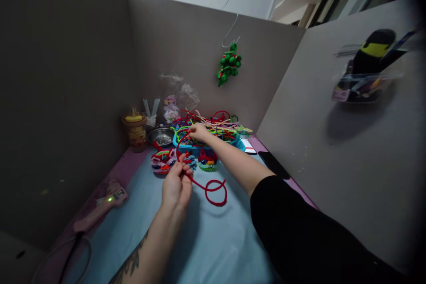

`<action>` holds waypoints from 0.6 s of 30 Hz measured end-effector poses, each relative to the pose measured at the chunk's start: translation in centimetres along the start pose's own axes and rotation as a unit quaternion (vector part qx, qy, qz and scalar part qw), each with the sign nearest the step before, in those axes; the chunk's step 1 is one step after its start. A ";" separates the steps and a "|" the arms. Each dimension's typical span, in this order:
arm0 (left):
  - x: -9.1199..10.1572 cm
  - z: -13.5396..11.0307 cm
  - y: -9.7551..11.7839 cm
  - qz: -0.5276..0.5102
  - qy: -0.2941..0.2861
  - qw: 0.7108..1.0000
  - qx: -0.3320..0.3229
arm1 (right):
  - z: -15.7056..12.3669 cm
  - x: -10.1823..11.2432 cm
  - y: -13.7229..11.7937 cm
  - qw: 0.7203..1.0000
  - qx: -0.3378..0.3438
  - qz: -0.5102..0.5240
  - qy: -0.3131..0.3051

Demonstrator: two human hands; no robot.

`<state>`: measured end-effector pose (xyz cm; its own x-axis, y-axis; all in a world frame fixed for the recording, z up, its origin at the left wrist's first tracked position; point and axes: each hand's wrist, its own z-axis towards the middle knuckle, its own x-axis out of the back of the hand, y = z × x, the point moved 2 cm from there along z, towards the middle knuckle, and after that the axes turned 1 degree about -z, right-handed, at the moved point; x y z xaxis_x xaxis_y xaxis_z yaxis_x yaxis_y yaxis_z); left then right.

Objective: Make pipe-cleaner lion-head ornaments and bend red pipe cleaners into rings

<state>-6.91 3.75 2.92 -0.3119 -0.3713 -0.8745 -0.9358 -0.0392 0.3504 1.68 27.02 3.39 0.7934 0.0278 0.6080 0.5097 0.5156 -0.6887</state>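
My left hand (pixel 177 184) is closed around a long red pipe cleaner (pixel 216 204), whose free end curls in a loop above the blue cloth. From there the pipe cleaner arcs up to my right hand (pixel 199 132), whose fingers pinch its upper part. My right hand is over the front of a blue basket (pixel 191 147) heaped with many-coloured pipe cleaners (pixel 219 125). Just beyond my left hand lie small fuzzy animal-face figures, one pink and red (pixel 163 162) and another red, blue and green (pixel 207 161).
A pink glue gun (pixel 100 211) with a green light lies at the left. Behind are a metal bowl (pixel 161 136) and a lidded cup (pixel 136 132). Phones (pixel 274 165) rest at the right. Grey partitions enclose the table; a green ornament (pixel 229 64) and a tool holder (pixel 362 84) hang there.
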 end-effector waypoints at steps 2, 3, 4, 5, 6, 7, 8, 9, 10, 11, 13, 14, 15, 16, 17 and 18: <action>-0.1 -0.1 0.1 -0.003 0.002 1.000 -0.001 | 1.1 0.8 -1.0 1.000 0.003 0.030 0.007; -0.2 -0.1 0.2 -0.004 0.004 1.000 -0.002 | 1.7 1.4 -1.6 0.999 0.004 0.045 0.014; -0.3 -0.2 0.2 -0.005 0.006 1.000 -0.003 | 2.1 1.9 -2.1 0.998 0.006 0.060 0.023; -0.4 -0.3 0.2 -0.005 0.007 1.000 -0.004 | 2.5 2.5 -2.5 0.997 0.007 0.074 0.031; -0.5 -0.3 0.3 -0.005 0.009 1.000 -0.005 | 2.7 3.1 -3.0 0.996 0.010 0.085 0.037; -0.5 -0.4 0.3 -0.004 0.011 1.000 -0.007 | 2.8 3.6 -3.3 0.995 0.012 0.092 0.041; -0.5 -0.4 0.3 -0.004 0.013 1.000 -0.008 | 2.9 4.2 -3.6 0.995 0.015 0.093 0.044; -0.5 -0.4 0.3 -0.003 0.014 1.000 -0.008 | 2.8 4.6 -3.8 0.995 0.016 0.089 0.045; -0.5 -0.4 0.3 -0.004 0.013 1.000 -0.008 | 2.6 5.1 -3.9 0.996 0.018 0.080 0.046; -0.4 -0.3 0.4 -0.004 0.013 1.000 -0.009 | 2.4 5.6 -3.9 0.997 0.019 0.067 0.045; -0.2 -0.1 0.5 -0.006 0.011 1.000 -0.010 | 1.9 6.4 -3.6 0.999 0.022 0.029 0.037; -0.1 0.0 0.5 -0.007 0.010 1.000 -0.012 | 1.5 6.9 -3.4 0.999 0.024 0.006 0.029; 0.0 0.1 0.6 -0.009 0.010 1.000 -0.015 | 1.1 7.2 -3.0 0.999 0.026 -0.019 0.017; 0.0 0.1 0.6 -0.011 0.011 1.000 -0.018 | 0.6 7.5 -2.6 0.999 0.028 -0.047 0.001; 0.0 0.1 0.6 -0.012 0.013 1.000 -0.021 | 0.1 7.8 -2.0 0.996 0.028 -0.077 -0.019; 0.0 0.1 0.6 -0.013 0.015 1.000 -0.024 | -0.5 7.9 -1.5 0.993 0.027 -0.108 -0.042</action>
<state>-7.52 3.84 3.12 -0.2815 -0.3968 -0.8737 -0.9344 -0.0938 0.3437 7.35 26.00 9.00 0.6366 -0.0185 0.7710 0.6445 0.5619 -0.5186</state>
